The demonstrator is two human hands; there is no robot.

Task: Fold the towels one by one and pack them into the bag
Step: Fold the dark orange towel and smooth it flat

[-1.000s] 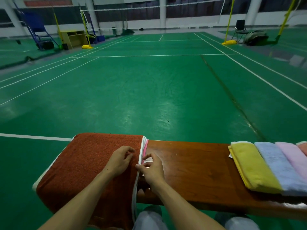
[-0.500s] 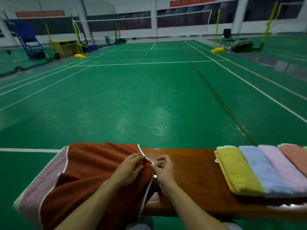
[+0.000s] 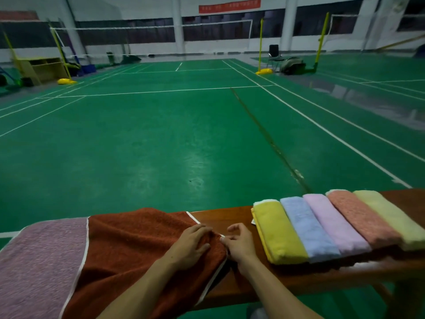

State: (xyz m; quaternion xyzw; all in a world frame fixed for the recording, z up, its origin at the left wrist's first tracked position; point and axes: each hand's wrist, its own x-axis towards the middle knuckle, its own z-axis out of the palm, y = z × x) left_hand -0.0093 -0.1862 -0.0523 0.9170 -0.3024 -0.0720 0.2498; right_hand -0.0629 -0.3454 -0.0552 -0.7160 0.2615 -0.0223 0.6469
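Working on a rust-brown towel, laid open over the left end of the table and hanging off its near edge, with a mauve band at the far left and white piping along the hems. Not yet in any neat folded shape; rumpled toward the right corner. Held at that corner by both hands: left hand on top of the cloth, fingers curled into bunched fabric; right hand just beside it, pinching the white-piped edge. Probably starting or straightening a fold here.

Further right on the same table, near the right hand, five folded towels side by side and touching: yellow towel, blue towel, lilac towel, salmon towel, pale green towel. Judging from these, well along on the folding, with the rust-brown one as the piece in hand.

No bag anywhere in view, so apparently nothing packed yet; cannot tell what sits outside the picture. Beyond the table, only green court floor, a badminton net and yellow posts.
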